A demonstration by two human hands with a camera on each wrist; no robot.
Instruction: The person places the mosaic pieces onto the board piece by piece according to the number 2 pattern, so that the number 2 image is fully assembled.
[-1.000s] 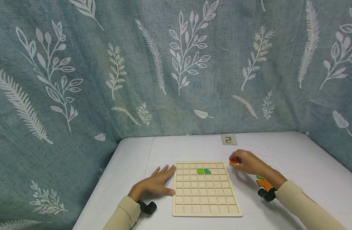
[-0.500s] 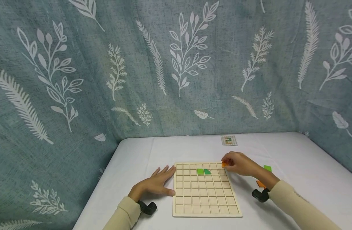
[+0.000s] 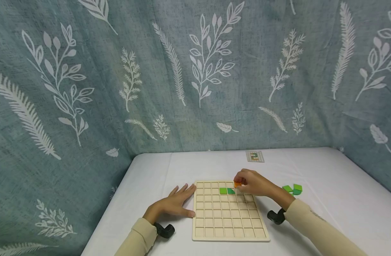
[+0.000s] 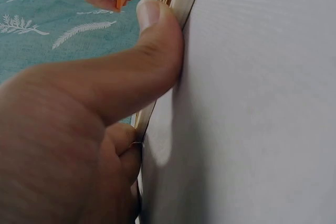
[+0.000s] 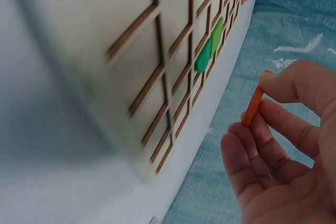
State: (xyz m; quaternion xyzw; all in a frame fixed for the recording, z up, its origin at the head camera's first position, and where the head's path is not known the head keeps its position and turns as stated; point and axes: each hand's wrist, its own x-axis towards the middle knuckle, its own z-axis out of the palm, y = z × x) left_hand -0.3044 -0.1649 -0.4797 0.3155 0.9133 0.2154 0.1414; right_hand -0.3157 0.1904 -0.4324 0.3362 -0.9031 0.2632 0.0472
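A wooden grid board [image 3: 214, 214] lies on the white table. In its second row from the back sit a light green square tile [image 3: 223, 191] and, touching its right side, a darker green tile [image 3: 231, 191] with a rounded corner. My right hand [image 3: 254, 183] pinches an orange tile [image 5: 253, 106] between thumb and fingers, above the board's back right part. The right wrist view shows this tile edge-on, apart from the board. My left hand [image 3: 174, 204] rests at the board's left edge, fingers spread, the thumb [image 4: 152, 45] against the rim.
Several loose green tiles [image 3: 297, 187] lie on the table to the right, partly behind the right forearm. A small card with a coloured grid pattern [image 3: 255, 156] lies near the table's back edge. A leaf-patterned curtain [image 3: 182, 71] hangs behind the table.
My right hand has moved left with the orange tile, from beside the board to over its back rows. More green tiles on the right now show. The left hand stays in place.
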